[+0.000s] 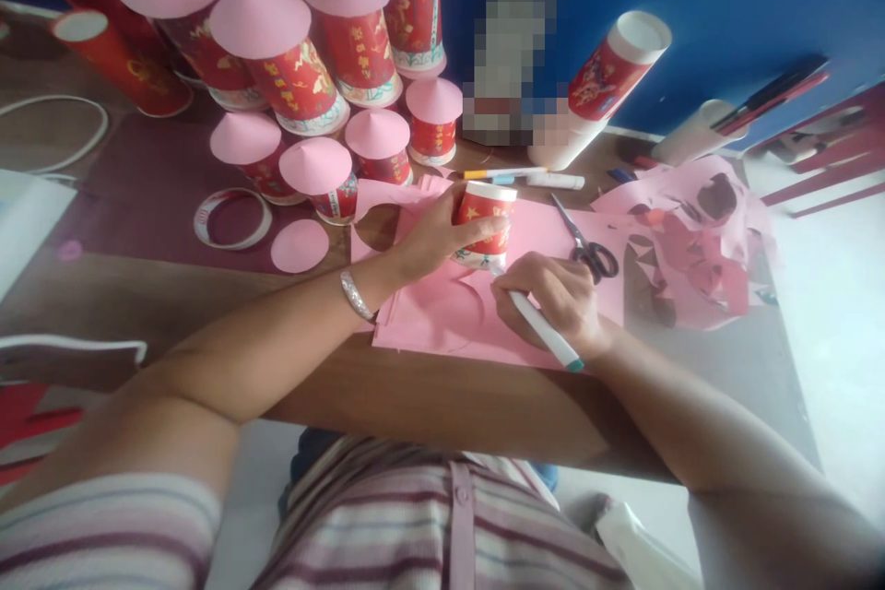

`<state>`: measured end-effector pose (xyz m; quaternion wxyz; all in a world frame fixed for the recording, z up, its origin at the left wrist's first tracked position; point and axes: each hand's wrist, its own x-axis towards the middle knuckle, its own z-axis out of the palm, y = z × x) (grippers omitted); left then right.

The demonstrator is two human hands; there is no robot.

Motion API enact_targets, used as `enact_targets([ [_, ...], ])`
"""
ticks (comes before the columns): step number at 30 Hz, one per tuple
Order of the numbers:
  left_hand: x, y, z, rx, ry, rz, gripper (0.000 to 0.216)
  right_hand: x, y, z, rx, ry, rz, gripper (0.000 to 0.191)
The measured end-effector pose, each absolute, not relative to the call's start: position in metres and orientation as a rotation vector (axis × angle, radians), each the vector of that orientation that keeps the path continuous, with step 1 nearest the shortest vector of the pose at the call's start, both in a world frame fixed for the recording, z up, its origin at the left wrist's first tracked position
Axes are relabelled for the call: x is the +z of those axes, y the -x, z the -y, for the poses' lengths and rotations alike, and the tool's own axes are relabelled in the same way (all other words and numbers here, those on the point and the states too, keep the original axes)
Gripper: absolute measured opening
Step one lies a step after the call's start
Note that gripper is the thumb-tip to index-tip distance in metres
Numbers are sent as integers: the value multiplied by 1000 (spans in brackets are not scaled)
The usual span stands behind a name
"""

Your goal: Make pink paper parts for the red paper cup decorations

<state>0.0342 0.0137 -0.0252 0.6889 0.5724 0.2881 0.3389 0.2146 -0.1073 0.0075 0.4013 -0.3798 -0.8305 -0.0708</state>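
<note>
My left hand (432,235) grips a red and white paper cup (485,219) that stands mouth down on a sheet of pink paper (442,313). My right hand (557,295) holds a white pen with a teal cap (543,330); its tip touches the paper at the cup's rim. A round hole is cut out of the pink sheet just under my left wrist. A silver bracelet (356,295) is on my left wrist.
Several red cups topped with pink paper cones (314,166) are stacked at the back left. A pink paper disc (299,245) and a white ring (231,218) lie near them. Scissors (587,244), pens (512,173) and pink paper scraps (691,240) lie to the right. The table edge runs below my arms.
</note>
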Motion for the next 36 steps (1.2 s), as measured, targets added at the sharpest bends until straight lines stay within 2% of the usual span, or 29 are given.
enact_targets([
  [36,-30,-35,-15,758,-1291,-627,68,5,-213,107,-223,993,2122,25],
])
